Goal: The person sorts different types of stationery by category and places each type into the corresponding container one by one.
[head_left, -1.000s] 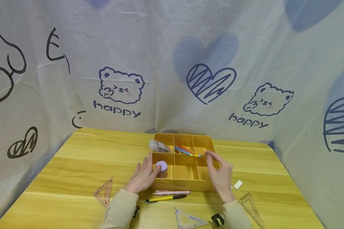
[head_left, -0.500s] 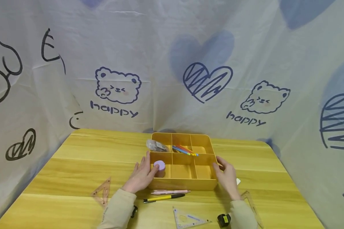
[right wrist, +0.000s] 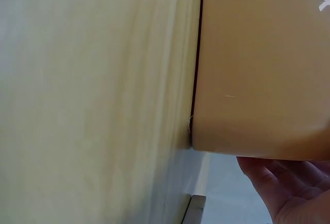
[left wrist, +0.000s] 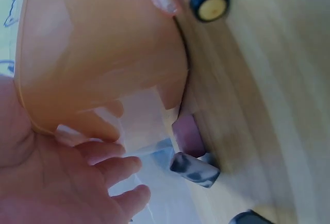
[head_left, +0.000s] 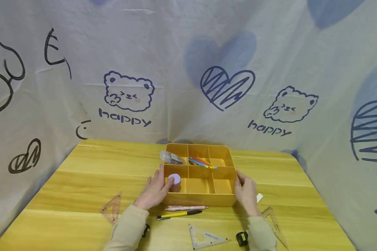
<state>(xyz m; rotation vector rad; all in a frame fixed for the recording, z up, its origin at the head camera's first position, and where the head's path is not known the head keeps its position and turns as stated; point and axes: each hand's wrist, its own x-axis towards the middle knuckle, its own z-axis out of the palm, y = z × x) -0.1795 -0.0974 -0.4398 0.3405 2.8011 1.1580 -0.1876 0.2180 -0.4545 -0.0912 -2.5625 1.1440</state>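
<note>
A yellow organizer box (head_left: 198, 199) with six-part dividers, several compartments in all, stands on the table. My left hand (head_left: 154, 191) holds its left wall, fingers outside and thumb over the rim by a lilac-topped round piece (head_left: 175, 179). In the left wrist view, the fingers (left wrist: 126, 170) of that hand lie loosely spread along the wall. My right hand (head_left: 246, 191) grips the right wall near the front corner; its fingers are partly hidden behind the box in the right wrist view. A clear-wrapped grey item (head_left: 171, 158) and several coloured sticks (head_left: 202, 162) lie in the back compartments.
Before the box lie a pink pen (head_left: 186, 208) and a yellow-and-black pen (head_left: 179, 215). Set squares lie at left (head_left: 112, 208), front (head_left: 205, 238) and right (head_left: 274, 225). A white eraser (head_left: 259, 198) sits beside the right hand. A patterned cloth (head_left: 182, 104) hangs behind the table.
My right hand has moved from above the right-hand compartments outward and down to the box's right wall, where it grips. The left hand stays in place; the view shifts slightly.
</note>
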